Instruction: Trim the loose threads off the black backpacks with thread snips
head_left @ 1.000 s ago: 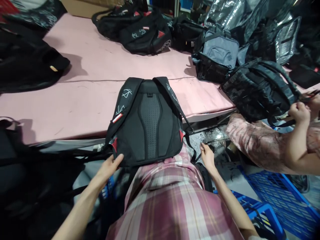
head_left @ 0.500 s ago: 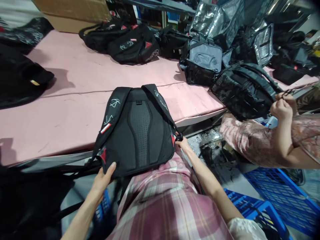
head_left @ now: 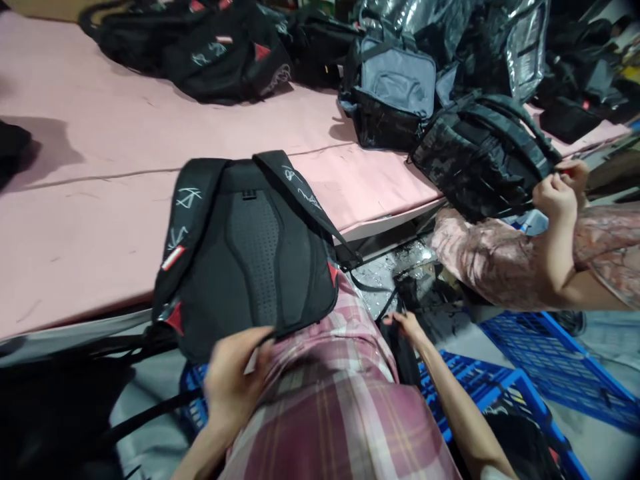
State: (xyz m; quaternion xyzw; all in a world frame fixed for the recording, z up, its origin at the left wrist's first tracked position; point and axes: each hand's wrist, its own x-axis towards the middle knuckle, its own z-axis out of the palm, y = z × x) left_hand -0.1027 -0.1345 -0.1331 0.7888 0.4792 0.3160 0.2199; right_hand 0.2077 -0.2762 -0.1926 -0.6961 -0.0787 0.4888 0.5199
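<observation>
A black backpack point(head_left: 253, 253) leans on the pink table edge and my lap, its padded back panel and shoulder straps facing me. White scribbled lettering marks the straps, and red tabs show at both lower corners. My left hand point(head_left: 235, 373) is at the pack's bottom edge, its fingers curled but smeared by motion; whether it grips anything is unclear. Off to the right of the pack, my right hand point(head_left: 406, 325) is closed in a pinch on a thin black strap point(head_left: 371, 289) that runs from the pack's lower right side.
More black backpacks point(head_left: 225, 60) lie across the pink table point(head_left: 100, 233). A grey-lined open bag point(head_left: 397, 87) stands farther right. Beside me a co-worker's hands point(head_left: 560, 190) work at a dark camouflage backpack point(head_left: 485, 160). Blue crates point(head_left: 530, 393) sit low on the right.
My right hand has left the backpack's right corner and moved right and down, with a strap in it. My left hand has shifted right along the bottom edge. The view has turned slightly.
</observation>
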